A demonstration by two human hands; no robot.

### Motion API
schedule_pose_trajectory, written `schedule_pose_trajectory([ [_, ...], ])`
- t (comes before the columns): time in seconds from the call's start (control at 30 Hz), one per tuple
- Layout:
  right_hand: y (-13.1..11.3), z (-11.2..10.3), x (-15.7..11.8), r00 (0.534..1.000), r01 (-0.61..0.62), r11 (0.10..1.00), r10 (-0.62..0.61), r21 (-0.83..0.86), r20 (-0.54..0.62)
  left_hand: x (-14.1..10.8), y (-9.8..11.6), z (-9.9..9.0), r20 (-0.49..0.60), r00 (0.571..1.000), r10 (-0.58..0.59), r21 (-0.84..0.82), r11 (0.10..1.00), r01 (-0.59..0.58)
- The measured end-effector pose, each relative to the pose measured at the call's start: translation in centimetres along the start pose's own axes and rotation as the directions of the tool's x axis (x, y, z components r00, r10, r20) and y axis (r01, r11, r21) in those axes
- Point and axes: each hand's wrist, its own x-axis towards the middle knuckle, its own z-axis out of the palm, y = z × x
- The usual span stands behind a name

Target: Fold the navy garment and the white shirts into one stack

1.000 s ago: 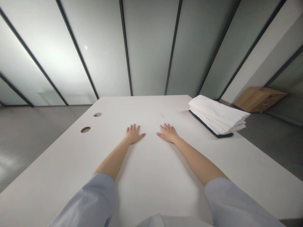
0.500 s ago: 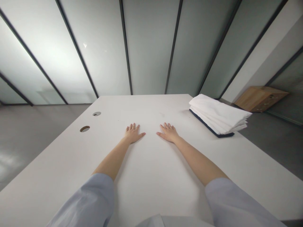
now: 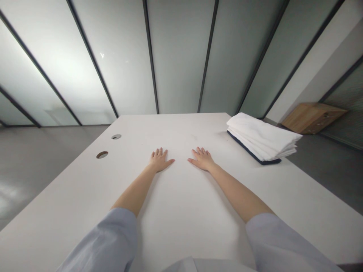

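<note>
Palm down on the white table, my left hand lies with its fingers spread and holds nothing. My right hand rests flat a short way to its right, fingers also apart, nothing in it. The two thumbs point toward each other with a gap between them. To the right of my right hand, not touched by it, a stack of folded white cloths sits on a dark blue layer near the table's right edge.
Two round holes, one with a grey rim and one with a brown inner edge, are in the table's left part. Frosted glass panels stand beyond the far edge. A wooden cabinet is on the floor at the right.
</note>
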Motion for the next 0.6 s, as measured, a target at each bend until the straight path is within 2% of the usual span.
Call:
schedule_pose_trajectory([
  [0.2, 0.0, -0.1, -0.1, 1.0, 0.005, 1.0, -0.005, 0.005, -0.008, -0.3, -0.1, 0.1, 0.0, 1.0, -0.001, 0.007, 1.0, 0.001],
  [0.3, 0.0, -0.3, -0.3, 1.0, 0.003, 1.0, -0.003, 0.011, -0.019, -0.5, 0.1, -0.6, -0.034, 0.999, 0.025, 0.015, 1.0, -0.024],
  [0.4, -0.1, -0.3, -0.4, 0.999, 0.005, 1.0, -0.005, 0.007, -0.035, -0.6, 1.4, -2.4, -0.06, 0.985, 0.159, 0.01, 0.987, -0.159],
  [0.47, -0.2, -0.3, -0.4, 0.998, 0.005, 1.0, -0.006, -0.007, -0.056, -1.3, 2.9, -3.6, -0.087, 0.945, 0.316, -0.041, 0.946, -0.32],
  [0.53, -0.2, -0.2, -0.5, 0.997, 0.011, 1.0, -0.012, -0.022, -0.079, -3.1, 4.6, -4.1, -0.16, 0.876, 0.455, -0.122, 0.871, -0.475],
  [0.6, -0.2, -0.1, -0.5, 0.997, 0.01, 1.0, -0.012, -0.026, -0.08, -6.1, 5.9, -3.7, -0.226, 0.866, 0.445, -0.182, 0.855, -0.487],
])
